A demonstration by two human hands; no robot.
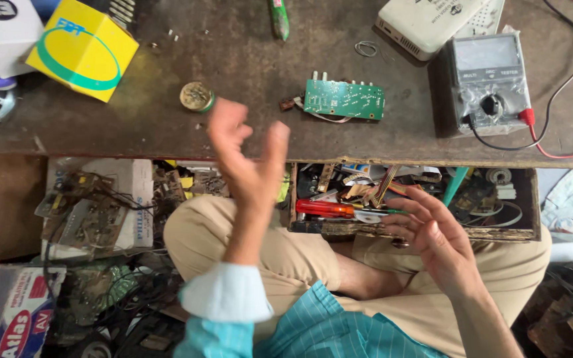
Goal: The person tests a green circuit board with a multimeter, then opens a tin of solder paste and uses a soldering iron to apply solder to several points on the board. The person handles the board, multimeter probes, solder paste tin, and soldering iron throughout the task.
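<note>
Broadly, a dark, scuffed worktop fills the upper half of the view, with the person sitting cross-legged below its front edge in tan trousers and a teal striped shirt. An open wooden drawer hangs under the worktop edge, crammed with parts, wires and a red-handled screwdriver.

Both hands are raised and hold nothing. The left hand is lifted in front of the worktop edge, fingers spread and loosely curled, its grip apart. The right hand hovers palm-up just over the drawer's front rail, fingers open as well, close to the screwdriver but not touching it.

A green circuit board with short leads lies on the worktop, just beyond and to the right of the left hand's fingertips, and well apart from the right hand. A small round brass-coloured part sits just left of those fingertips.

Farther right stands a grey analogue meter with red and black leads, and behind it a white box-shaped device. A yellow carton rests at the upper left. Heaps of old boards and cables (tangled together) cover the floor at the lower left.
</note>
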